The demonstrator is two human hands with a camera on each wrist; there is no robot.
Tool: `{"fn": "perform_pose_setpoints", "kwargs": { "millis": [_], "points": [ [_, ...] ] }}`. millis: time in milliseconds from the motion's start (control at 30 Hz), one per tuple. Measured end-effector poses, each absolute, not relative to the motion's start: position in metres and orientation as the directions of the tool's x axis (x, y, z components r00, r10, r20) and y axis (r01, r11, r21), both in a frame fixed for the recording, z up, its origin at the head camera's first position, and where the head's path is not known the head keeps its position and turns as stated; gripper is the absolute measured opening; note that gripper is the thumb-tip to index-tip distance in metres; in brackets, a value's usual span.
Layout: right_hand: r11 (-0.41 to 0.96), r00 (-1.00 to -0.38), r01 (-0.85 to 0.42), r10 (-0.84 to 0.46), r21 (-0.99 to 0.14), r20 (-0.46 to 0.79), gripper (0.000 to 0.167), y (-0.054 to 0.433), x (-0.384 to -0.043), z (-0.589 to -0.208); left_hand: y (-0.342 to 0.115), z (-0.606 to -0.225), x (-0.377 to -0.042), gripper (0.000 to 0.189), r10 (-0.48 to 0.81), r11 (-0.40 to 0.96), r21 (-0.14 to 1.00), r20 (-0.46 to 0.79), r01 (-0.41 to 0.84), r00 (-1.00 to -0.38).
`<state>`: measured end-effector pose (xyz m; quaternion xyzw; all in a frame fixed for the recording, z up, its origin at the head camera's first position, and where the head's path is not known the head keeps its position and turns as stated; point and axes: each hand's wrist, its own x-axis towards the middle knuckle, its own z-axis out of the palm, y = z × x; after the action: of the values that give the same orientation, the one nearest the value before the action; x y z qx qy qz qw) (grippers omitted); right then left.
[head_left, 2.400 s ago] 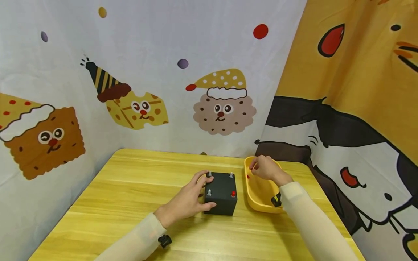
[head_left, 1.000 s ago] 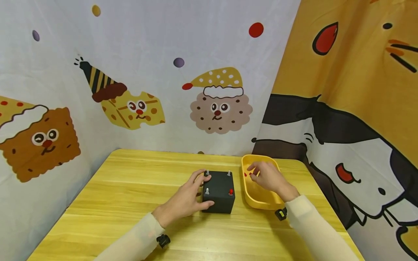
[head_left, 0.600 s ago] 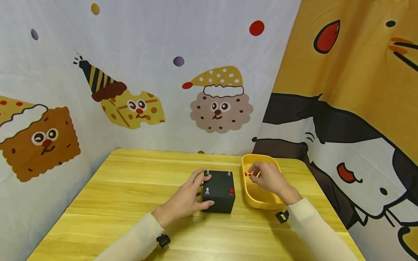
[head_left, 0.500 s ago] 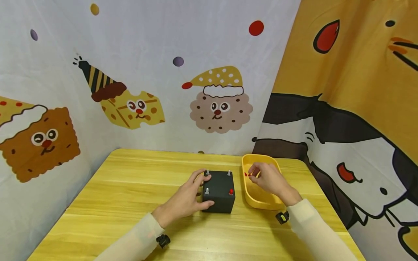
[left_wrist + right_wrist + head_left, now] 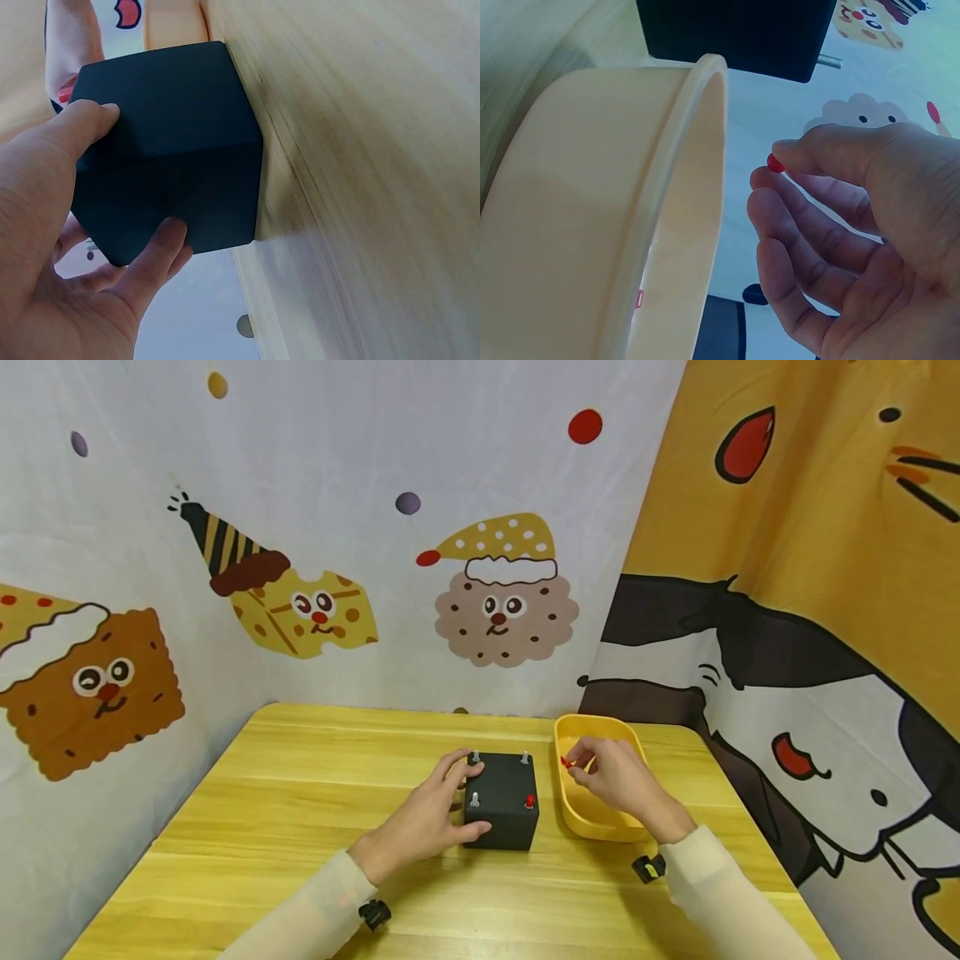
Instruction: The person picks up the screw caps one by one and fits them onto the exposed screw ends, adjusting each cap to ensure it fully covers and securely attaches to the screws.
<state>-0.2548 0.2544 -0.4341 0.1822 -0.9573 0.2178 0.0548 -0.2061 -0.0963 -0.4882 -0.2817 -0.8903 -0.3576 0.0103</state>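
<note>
A black box (image 5: 498, 814) with metal toggle switches on its top stands mid-table. One switch, at the near right corner, bears a red cap (image 5: 530, 801); the other switches show bare metal. My left hand (image 5: 420, 827) holds the box from its left side, thumb at the near edge and fingers at the far left corner. Over the yellow tray (image 5: 567, 806), my right hand (image 5: 618, 781) pinches a small red cap (image 5: 775, 163) between thumb and index finger. Another red piece (image 5: 639, 298) shows inside the tray in the right wrist view.
The wooden table (image 5: 300, 777) ends at a white cartoon-printed curtain (image 5: 337, 468) behind. An orange and black printed curtain (image 5: 787, 527) hangs on the right. The tray stands just right of the box, near the table's right edge.
My right hand has dipped slightly toward the tray's left side, and its thumb and index finger have closed on a red piece. My left hand and the box have stayed in place.
</note>
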Motion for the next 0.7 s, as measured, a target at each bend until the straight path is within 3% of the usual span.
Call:
{"fn": "perform_pose_setpoints", "kwargs": {
  "millis": [700],
  "points": [
    [0.817,-0.91,-0.413,-0.347,-0.402,0.228,0.013,0.247,-0.24,-0.429,-0.096,-0.49,-0.206,0.087,0.489,0.577,0.648,0.213,0.497,-0.846]
  ]
}}
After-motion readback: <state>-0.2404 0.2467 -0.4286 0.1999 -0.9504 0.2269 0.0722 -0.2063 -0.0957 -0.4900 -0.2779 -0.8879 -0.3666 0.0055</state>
